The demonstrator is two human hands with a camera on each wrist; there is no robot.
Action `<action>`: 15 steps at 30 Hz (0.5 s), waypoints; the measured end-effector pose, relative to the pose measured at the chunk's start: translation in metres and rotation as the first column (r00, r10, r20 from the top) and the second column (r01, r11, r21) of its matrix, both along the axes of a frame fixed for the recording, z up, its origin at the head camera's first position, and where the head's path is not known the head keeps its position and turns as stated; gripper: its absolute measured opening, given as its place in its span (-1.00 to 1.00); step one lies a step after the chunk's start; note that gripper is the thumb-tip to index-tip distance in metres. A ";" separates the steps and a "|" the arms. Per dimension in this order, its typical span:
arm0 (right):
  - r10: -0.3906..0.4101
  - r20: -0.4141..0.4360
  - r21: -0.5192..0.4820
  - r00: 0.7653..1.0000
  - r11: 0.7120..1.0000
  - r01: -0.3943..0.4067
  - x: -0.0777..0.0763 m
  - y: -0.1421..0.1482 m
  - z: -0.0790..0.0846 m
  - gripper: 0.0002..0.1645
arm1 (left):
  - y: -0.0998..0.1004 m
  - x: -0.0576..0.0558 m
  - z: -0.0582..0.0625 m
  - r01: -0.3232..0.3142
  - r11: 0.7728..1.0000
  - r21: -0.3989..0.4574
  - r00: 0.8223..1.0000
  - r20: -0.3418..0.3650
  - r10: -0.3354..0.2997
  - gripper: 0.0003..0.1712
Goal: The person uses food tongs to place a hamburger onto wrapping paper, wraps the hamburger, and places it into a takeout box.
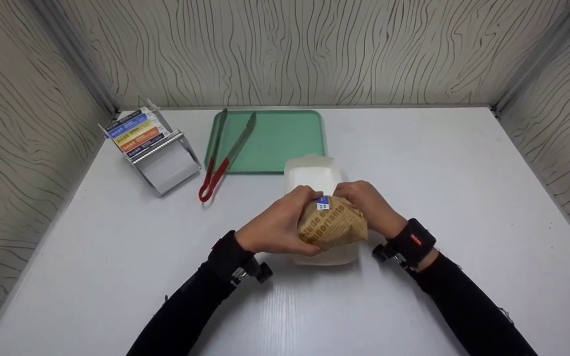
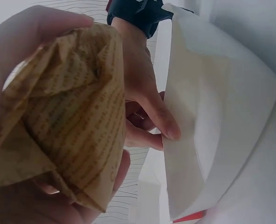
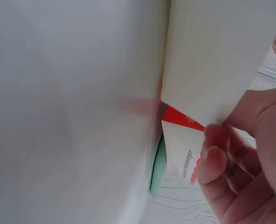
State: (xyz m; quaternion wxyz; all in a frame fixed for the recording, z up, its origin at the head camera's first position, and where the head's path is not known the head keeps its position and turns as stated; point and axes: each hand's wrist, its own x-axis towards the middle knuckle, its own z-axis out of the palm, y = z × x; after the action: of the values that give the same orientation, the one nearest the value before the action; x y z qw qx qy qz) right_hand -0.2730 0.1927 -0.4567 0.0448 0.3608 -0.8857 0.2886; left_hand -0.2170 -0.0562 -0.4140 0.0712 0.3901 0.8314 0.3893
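Note:
A burger-shaped bundle [image 1: 334,227] in brown newsprint-patterned paper is in my left hand [image 1: 280,222], its thumb and fingers spread round the sides. A small blue-and-white sticker [image 1: 322,202] is on the paper, which hides what is inside. Beneath the bundle an opened white paper food box [image 1: 327,257] stands on the table. My right hand [image 1: 368,205] pinches the box's side wall; the left wrist view shows thumb and finger at the rim [image 2: 168,140]. In the right wrist view, the fingertips [image 3: 212,163] meet the wall's lower corner, with the box's red-printed lid flap [image 3: 182,144] behind.
Behind the box lies a green tray [image 1: 285,143]. Red-handled tongs [image 1: 215,173] rest across its left part, handles over the front edge. Further left stands a metal label dispenser [image 1: 149,148] with several coloured label rolls. Wood-patterned panels [image 1: 295,54] enclose the white table [image 1: 443,163].

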 end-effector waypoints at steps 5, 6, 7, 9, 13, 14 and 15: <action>-0.001 -0.028 0.020 1.000 1.000 0.002 0.001 0.003 0.004 -0.85 | -0.002 0.000 0.000 -0.020 1.000 0.000 1.000 0.001 0.020 -0.02; -0.006 -0.046 0.015 0.999 1.000 0.007 0.001 0.005 0.005 -0.81 | -0.002 0.000 0.000 -0.025 1.000 -0.003 1.000 -0.001 0.025 -0.02; -0.016 -0.054 0.000 0.998 1.000 0.016 0.001 0.007 0.006 -0.78 | -0.003 0.000 0.000 -0.030 1.000 -0.006 1.000 -0.003 0.030 -0.01; -0.046 -0.038 -0.060 0.998 0.997 0.044 0.001 0.012 0.011 -0.74 | -0.003 -0.001 0.001 -0.036 0.999 -0.007 0.999 -0.011 0.036 -0.01; 0.010 0.194 -0.241 0.981 0.970 0.038 0.013 0.022 0.028 -0.60 | -0.004 -0.003 0.001 -0.047 0.999 0.008 0.999 -0.016 0.047 0.02; 0.054 0.259 -0.272 0.964 0.962 0.019 0.018 0.025 0.031 -0.54 | -0.005 -0.004 0.001 -0.050 0.999 0.016 0.999 -0.012 0.050 0.03; 0.110 0.336 -0.307 0.935 0.952 -0.002 0.024 0.026 0.035 -0.48 | -0.006 -0.004 0.001 -0.053 0.998 0.026 0.999 -0.007 0.053 0.04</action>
State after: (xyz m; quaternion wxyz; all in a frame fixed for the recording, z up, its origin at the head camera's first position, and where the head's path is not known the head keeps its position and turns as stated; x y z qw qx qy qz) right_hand -0.2494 0.2187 -0.4220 -0.0667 0.3181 -0.8142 0.4812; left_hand -0.2213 -0.0618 -0.4132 0.0527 0.3704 0.8365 0.4003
